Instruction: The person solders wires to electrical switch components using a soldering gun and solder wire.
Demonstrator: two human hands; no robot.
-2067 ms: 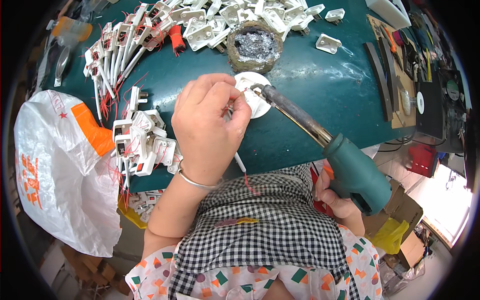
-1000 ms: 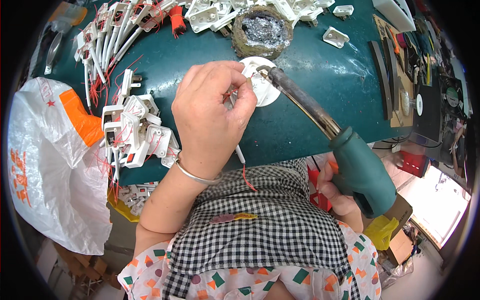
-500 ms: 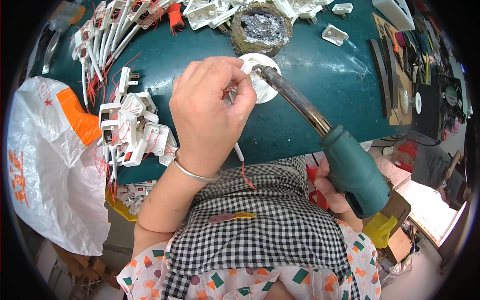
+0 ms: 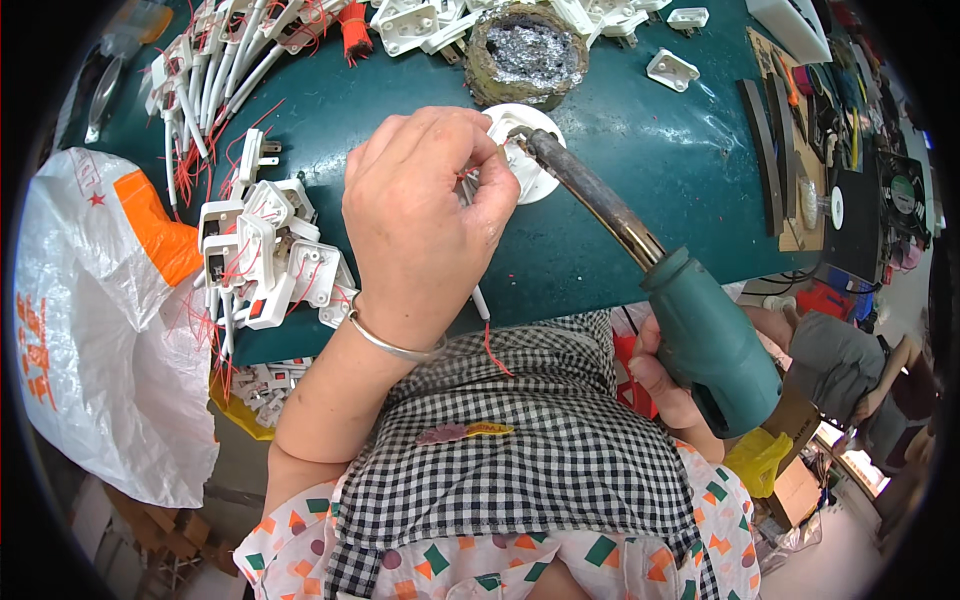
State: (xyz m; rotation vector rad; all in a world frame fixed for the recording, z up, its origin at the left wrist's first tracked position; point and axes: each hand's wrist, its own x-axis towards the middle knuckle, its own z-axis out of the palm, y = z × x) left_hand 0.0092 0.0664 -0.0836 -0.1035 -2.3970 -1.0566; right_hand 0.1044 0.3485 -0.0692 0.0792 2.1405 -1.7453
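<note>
**A:** so what's the left hand (image 4: 425,215) doing?

**B:** fingers pinched on a thin white wire (image 4: 478,296) with a red end, just over the white round plate (image 4: 535,175) near the worktop's (image 4: 640,120) middle.

**A:** and the right hand (image 4: 668,385)?

**B:** wrapped tight round the green soldering iron (image 4: 700,325), off the near edge, tip at the pinch.

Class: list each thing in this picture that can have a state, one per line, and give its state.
Left hand: closed, pinching a thin white wire with a red end.
Right hand: gripping the green-handled soldering iron.
Soldering iron: tilted, tip at the round white plastic part.
Round solder-crusted dish: holding silvery residue.
White plastic sack: slumped beside the table.
</note>
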